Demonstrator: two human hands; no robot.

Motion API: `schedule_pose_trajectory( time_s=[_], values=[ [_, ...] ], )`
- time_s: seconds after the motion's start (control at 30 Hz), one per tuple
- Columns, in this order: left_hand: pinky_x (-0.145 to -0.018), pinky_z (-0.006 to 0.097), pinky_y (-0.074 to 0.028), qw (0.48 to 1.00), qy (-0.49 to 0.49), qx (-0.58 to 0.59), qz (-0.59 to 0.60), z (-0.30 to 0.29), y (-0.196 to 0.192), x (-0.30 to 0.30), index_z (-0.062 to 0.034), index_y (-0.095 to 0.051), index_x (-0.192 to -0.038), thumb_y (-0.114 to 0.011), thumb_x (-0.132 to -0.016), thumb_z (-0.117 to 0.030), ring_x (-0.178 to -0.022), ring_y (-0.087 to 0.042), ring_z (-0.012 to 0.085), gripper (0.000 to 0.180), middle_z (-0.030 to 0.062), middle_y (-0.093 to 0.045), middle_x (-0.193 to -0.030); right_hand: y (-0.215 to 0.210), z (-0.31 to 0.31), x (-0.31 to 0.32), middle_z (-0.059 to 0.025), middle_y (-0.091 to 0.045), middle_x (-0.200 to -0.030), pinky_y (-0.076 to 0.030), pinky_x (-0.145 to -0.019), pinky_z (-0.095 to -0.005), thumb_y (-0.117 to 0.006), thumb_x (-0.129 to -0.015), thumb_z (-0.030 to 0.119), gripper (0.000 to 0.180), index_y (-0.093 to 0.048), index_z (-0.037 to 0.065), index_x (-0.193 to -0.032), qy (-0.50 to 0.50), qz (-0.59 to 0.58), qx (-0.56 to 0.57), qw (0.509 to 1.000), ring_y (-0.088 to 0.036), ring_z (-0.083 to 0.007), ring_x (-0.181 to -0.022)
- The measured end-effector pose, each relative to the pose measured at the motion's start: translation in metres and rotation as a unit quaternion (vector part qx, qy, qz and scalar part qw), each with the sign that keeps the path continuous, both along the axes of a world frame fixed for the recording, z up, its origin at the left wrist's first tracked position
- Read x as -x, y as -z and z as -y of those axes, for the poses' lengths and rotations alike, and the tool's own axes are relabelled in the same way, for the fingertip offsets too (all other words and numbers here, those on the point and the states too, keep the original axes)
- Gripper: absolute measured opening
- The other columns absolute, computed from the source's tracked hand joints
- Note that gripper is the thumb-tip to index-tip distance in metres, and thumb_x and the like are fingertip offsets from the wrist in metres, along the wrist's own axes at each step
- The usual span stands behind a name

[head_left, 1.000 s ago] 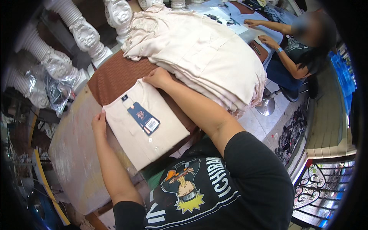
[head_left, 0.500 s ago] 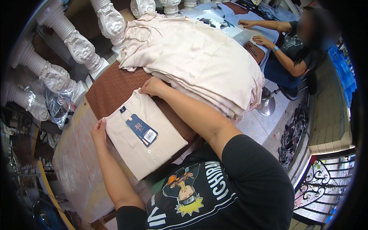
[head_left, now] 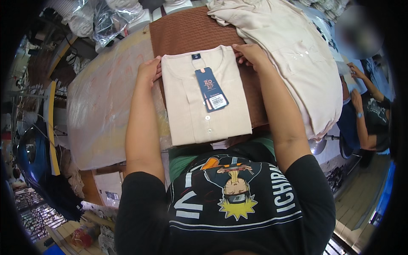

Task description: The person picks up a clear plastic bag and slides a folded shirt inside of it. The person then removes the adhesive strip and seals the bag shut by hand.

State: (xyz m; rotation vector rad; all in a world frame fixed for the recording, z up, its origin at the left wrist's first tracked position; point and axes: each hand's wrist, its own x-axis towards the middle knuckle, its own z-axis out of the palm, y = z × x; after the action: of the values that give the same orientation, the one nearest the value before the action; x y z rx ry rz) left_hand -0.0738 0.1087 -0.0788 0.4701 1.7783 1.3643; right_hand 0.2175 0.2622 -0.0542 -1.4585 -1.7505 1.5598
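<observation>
A folded cream shirt (head_left: 182, 114) lies flat before me, its collar at the far end and its small buttons toward my body. A dark blue hang tag (head_left: 211, 89) with a white label rests on its front, looped by a string near the neck. My left hand (head_left: 150, 70) is closed on the shirt's far left shoulder corner. At the far right corner, my right hand (head_left: 251, 55) pinches the fabric between thumb and fingers. Some fingertips of both hands are hidden by the shirt.
Brown textured cloth (head_left: 182, 30) covers the table under the shirt. A pile of cream shirts (head_left: 293, 63) lies to the right. Left is a plastic-covered surface (head_left: 114, 97); a clear plastic bag (head_left: 112, 27) hangs by white balusters. A co-worker's arm (head_left: 361, 123) shows at far right.
My view has swung round, so the shirt now appears square in front of me and the pile stands further right. Both hands keep their hold on the same two shoulder corners.
</observation>
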Motion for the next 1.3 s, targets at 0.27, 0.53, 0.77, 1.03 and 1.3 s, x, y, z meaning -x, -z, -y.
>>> schedule_pose_trajectory(
  time_s=[0.27,0.53,0.77,1.03,1.3],
  values=[
    [-0.084,0.027,-0.048,0.999,0.032,-0.021,-0.005,-0.002,0.0,-0.004,-0.0068,-0.063,-0.11,-0.062,-0.087,-0.023,-0.091,-0.063,0.0118,0.028,0.0028,-0.066,-0.102,0.013,-0.01,0.0,0.0039,-0.06,-0.071,-0.031,-0.045,-0.0206,-0.068,-0.079,0.035,0.027,-0.068,0.008,-0.082,-0.003,0.052,-0.043,0.998,-0.049,-0.0051,-0.052],
    [-0.078,0.028,-0.051,1.0,0.009,-0.015,0.024,0.006,-0.006,-0.003,-0.0053,-0.061,-0.105,-0.061,-0.089,-0.024,-0.085,-0.063,0.0128,0.024,0.0029,-0.066,-0.096,0.01,0.002,0.0,-0.0029,-0.064,-0.073,-0.037,-0.046,-0.0233,-0.069,-0.078,0.033,0.032,-0.067,0.003,-0.085,0.022,0.018,-0.063,0.998,-0.055,-0.0089,-0.053],
    [-0.076,0.03,-0.054,0.999,0.019,0.031,0.013,0.001,-0.008,-0.004,-0.0026,-0.061,-0.103,-0.062,-0.088,-0.025,-0.082,-0.063,0.0143,0.027,0.0038,-0.066,-0.091,0.006,0.019,-0.006,-0.0032,-0.065,-0.075,-0.039,-0.049,-0.0235,-0.07,-0.077,0.034,0.032,-0.067,0.004,-0.085,0.026,0.023,-0.065,0.997,-0.057,-0.0102,-0.057],
    [-0.076,0.029,-0.052,0.999,0.01,0.032,-0.027,-0.005,-0.006,-0.012,-0.0022,-0.064,-0.102,-0.065,-0.086,-0.027,-0.084,-0.063,0.0143,0.029,0.0045,-0.066,-0.093,0.016,0.01,-0.01,-0.0002,-0.064,-0.075,-0.04,-0.054,-0.0235,-0.07,-0.078,0.037,0.032,-0.067,0.007,-0.087,-0.015,0.072,-0.073,0.995,-0.057,-0.0085,-0.062],
    [-0.086,0.033,-0.047,0.921,0.04,-0.088,-0.378,0.065,-0.025,-0.052,-0.0038,-0.063,-0.108,-0.067,-0.083,-0.024,-0.096,-0.061,0.0239,0.033,0.0098,-0.065,-0.103,0.008,0.058,-0.051,-0.0014,-0.064,-0.08,-0.044,-0.057,-0.0213,-0.066,-0.083,0.035,0.035,-0.066,0.005,-0.099,0.001,0.071,-0.181,0.981,-0.056,-0.0077,-0.065]
  ],
)
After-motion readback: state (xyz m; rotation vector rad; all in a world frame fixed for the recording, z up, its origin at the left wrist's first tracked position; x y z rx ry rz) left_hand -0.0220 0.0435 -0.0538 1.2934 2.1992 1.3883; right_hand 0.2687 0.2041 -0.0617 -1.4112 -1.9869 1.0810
